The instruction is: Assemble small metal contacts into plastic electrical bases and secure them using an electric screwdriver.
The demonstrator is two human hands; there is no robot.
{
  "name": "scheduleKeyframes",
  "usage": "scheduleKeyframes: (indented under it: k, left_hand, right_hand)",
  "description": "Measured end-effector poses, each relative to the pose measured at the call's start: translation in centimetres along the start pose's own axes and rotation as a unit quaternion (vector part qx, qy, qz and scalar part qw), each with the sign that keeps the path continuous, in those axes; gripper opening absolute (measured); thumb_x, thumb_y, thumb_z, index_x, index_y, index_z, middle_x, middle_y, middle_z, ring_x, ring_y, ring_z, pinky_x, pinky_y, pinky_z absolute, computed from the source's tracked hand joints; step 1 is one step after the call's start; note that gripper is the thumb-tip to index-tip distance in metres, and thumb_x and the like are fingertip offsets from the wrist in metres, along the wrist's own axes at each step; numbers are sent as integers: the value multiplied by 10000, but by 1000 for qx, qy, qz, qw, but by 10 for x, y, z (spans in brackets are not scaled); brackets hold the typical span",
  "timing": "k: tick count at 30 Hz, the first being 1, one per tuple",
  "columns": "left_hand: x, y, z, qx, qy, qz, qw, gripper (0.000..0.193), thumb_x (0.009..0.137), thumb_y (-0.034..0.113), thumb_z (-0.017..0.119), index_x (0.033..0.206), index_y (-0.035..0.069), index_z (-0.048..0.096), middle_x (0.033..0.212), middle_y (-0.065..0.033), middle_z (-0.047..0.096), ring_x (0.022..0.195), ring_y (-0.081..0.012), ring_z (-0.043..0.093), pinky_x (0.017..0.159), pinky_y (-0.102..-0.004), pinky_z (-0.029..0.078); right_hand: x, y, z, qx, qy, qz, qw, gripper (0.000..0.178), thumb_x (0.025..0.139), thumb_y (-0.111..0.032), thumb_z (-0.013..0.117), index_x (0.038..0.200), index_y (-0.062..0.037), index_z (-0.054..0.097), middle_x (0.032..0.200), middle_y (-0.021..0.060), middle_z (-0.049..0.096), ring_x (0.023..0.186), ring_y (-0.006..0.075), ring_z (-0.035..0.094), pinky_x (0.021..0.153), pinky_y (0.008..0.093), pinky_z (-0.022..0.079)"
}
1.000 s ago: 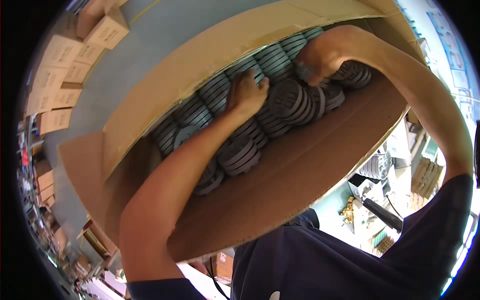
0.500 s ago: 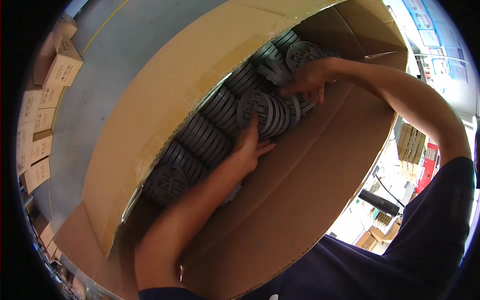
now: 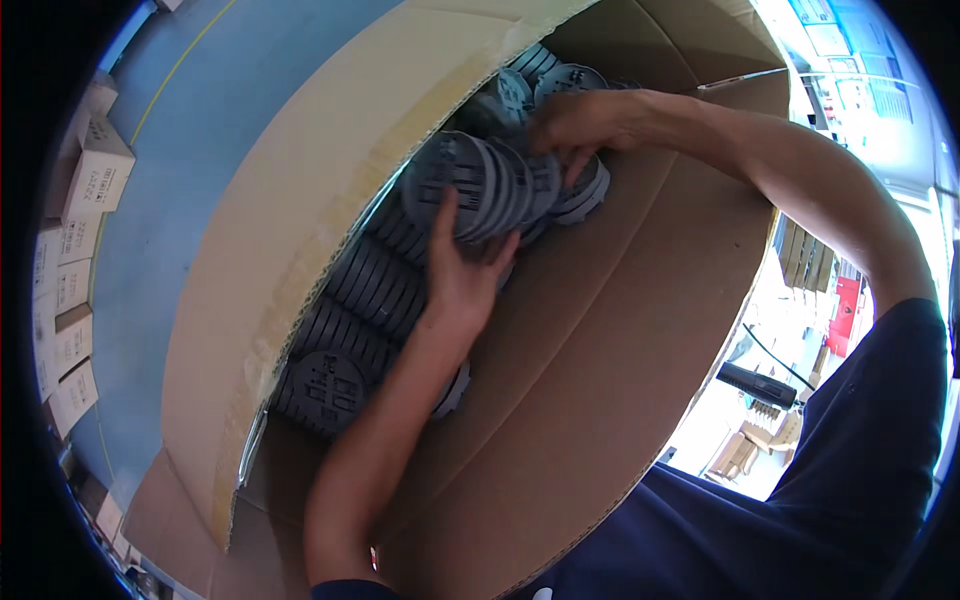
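Inside cardboard box [image 3: 300,240], left hand [image 3: 465,275] cupped under stack of grey discs [image 3: 480,185], right hand [image 3: 575,125] at two o'clock, fingers clasped on same stack.

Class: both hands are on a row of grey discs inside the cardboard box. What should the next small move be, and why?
Probably lift the stack of grey ribbed plastic discs straight up: the left hand cups its near end, the right hand presses its far end, so it looks pinched, above the rows in the large cardboard box.

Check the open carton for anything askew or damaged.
Nothing looks damaged. Grey ribbed discs lie in neat rows inside the cardboard carton. Only the stack between the left hand and right hand sits tilted above the rows.
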State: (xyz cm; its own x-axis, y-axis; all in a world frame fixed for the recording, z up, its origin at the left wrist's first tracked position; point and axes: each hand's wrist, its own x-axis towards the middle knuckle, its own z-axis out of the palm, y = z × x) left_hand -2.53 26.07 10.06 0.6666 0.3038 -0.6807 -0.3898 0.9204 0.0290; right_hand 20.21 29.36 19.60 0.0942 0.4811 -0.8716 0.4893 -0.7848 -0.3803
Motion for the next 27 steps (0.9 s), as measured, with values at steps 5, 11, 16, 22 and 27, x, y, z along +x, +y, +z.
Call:
scheduleKeyframes:
  k: [5, 11, 16, 22, 27]
  left_hand:
    - [-8, 25, 1, 50, -24, 20, 998, 774, 918, 468, 711, 1498, 62, 397, 1482, -160, 447, 1400, -341, 425, 1178, -550, 357]
    - [-5, 31, -16, 29, -114, -30, 993, 729, 949, 431, 672, 1500, 45, 389, 1502, -167, 430, 1416, -352, 405, 1168, -596, 349]
    - [-10, 29, -7, 31, -137, -59, 988, 691, 976, 433, 629, 1498, 46, 396, 1507, -159, 433, 1416, -336, 411, 1165, -596, 355]
    - [-17, 43, -4, 108, -153, 46, 981, 645, 992, 411, 603, 1472, 19, 424, 1446, -169, 515, 1323, -325, 528, 1105, -550, 451]
    - [-23, 57, -22, 224, -103, 72, 966, 643, 965, 368, 664, 1456, 13, 445, 1419, -154, 536, 1295, -290, 555, 1076, -494, 484]
  right_hand:
    - [-4, -9, -8, -73, 22, 2, 997, 462, 933, -272, 603, 1224, 87, 612, 1157, 191, 641, 968, 261, 669, 765, 364, 648]
    - [-2, 1, 1, -29, -39, 68, 997, 453, 944, -209, 593, 1277, 97, 576, 1217, 203, 649, 1005, 258, 694, 766, 342, 649]
    - [1, 5, 2, 105, -101, 19, 989, 434, 975, -125, 572, 1351, 87, 523, 1260, 195, 651, 1037, 250, 698, 883, 364, 617]
    - [-3, -3, -8, 172, -201, -36, 964, 416, 1006, -133, 574, 1374, 54, 520, 1275, 152, 651, 1149, 234, 649, 1028, 392, 535]
    - [14, 11, -30, -52, -189, 0, 981, 414, 1029, -238, 566, 1327, 50, 566, 1299, 173, 646, 1237, 274, 601, 1033, 407, 508]
